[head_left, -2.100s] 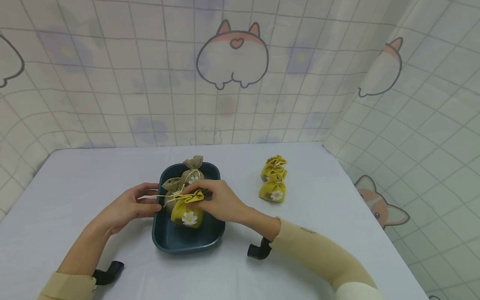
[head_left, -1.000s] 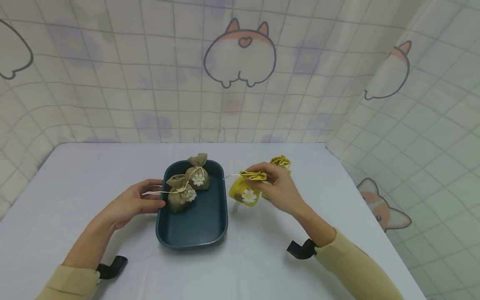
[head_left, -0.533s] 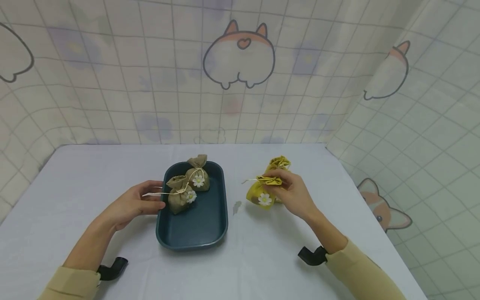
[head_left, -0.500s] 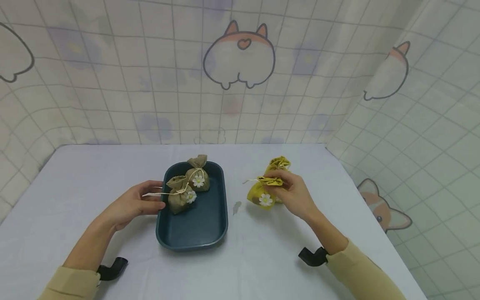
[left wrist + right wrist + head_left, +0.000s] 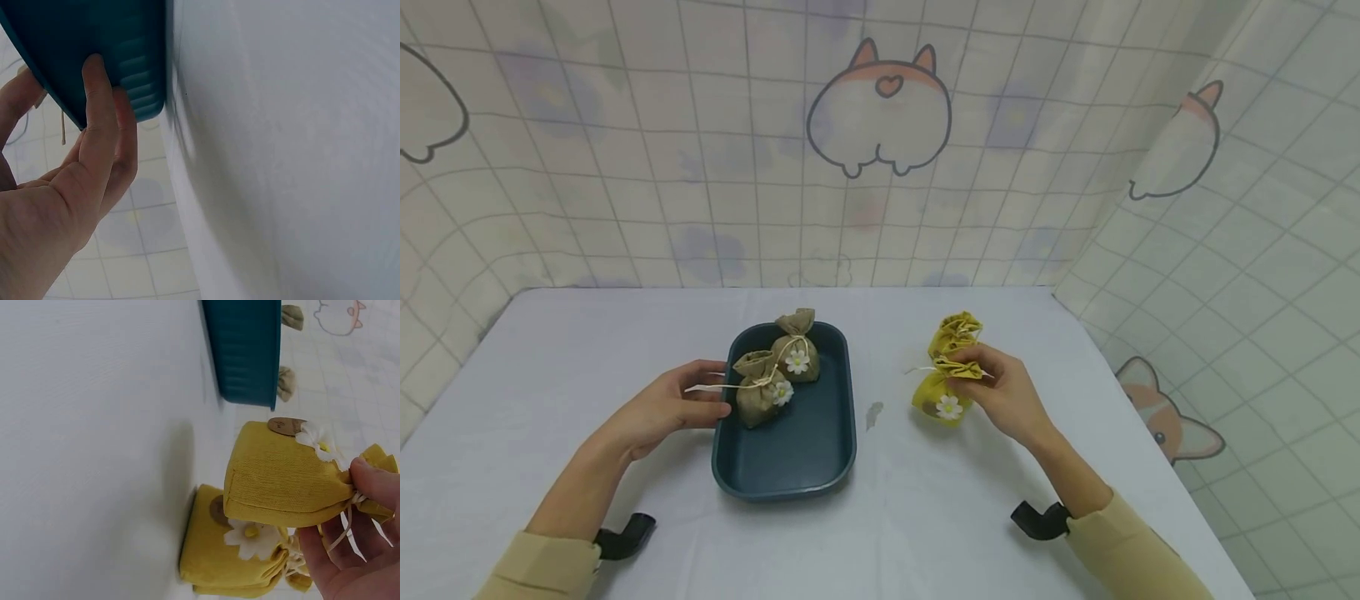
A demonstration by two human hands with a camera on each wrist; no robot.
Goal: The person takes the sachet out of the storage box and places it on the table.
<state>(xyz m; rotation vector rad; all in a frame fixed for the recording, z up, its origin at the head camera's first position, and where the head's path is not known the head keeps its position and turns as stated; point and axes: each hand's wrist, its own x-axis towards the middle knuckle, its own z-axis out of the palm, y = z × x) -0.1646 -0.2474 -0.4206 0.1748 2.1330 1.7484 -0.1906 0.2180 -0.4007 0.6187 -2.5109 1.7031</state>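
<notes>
My right hand (image 5: 1006,398) pinches a yellow drawstring pouch (image 5: 281,478) by its gathered neck. It has a white flower and a brown tag. In the right wrist view it hangs above the table, overlapping two more yellow pouches (image 5: 215,565) that stand close together. My left hand (image 5: 658,410) holds the left rim of the dark teal tray (image 5: 782,462). In the left wrist view, fingers (image 5: 100,112) lie against the tray's outer wall. Two beige drawstring pouches, a front one (image 5: 754,400) and a rear one (image 5: 792,350), sit inside at the tray's back left.
White cloth covers the table (image 5: 917,517). A small grey mark (image 5: 873,414) shows on it right of the tray. Behind and at the right hangs a gridded curtain (image 5: 880,217) with cartoon dogs. Black curved mounts are on both wrists, such as the left one (image 5: 627,537).
My right hand has carried the yellow pouch from over the tray rightward to the other yellow pouches. The beige pouches are left in the tray. My left hand stays at its rim.
</notes>
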